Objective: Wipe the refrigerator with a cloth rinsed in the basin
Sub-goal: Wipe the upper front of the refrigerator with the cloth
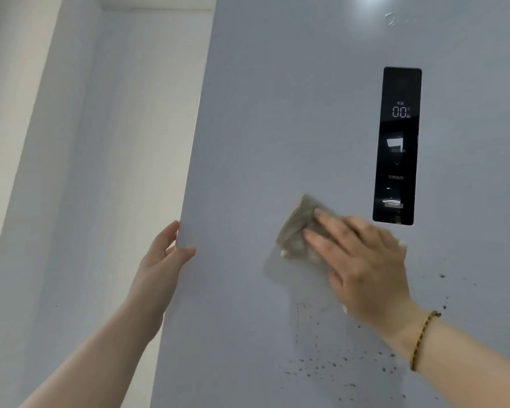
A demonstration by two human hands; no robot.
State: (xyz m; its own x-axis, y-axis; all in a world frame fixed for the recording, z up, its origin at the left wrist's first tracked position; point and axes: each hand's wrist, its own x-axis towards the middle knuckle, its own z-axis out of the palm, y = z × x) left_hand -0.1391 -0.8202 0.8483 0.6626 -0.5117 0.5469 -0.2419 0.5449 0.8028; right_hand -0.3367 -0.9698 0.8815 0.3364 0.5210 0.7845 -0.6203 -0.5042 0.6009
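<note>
The pale grey refrigerator door (292, 113) fills most of the head view. My right hand (362, 260) presses a folded beige cloth (298, 231) flat against the door, just left of and below the black display panel (396, 145); much of the cloth lies hidden under the palm. My left hand (165, 254) grips the door's left edge, thumb on the front face and fingers wrapped behind. Dark specks of dirt (321, 366) dot the door below the cloth and to the right (442, 275). The basin is out of view.
A white wall recess (115, 142) lies left of the refrigerator. The panel shows "00" in lit digits. A faint round logo (392, 19) sits near the door's top. A braided cord bracelet (421, 340) circles my right wrist.
</note>
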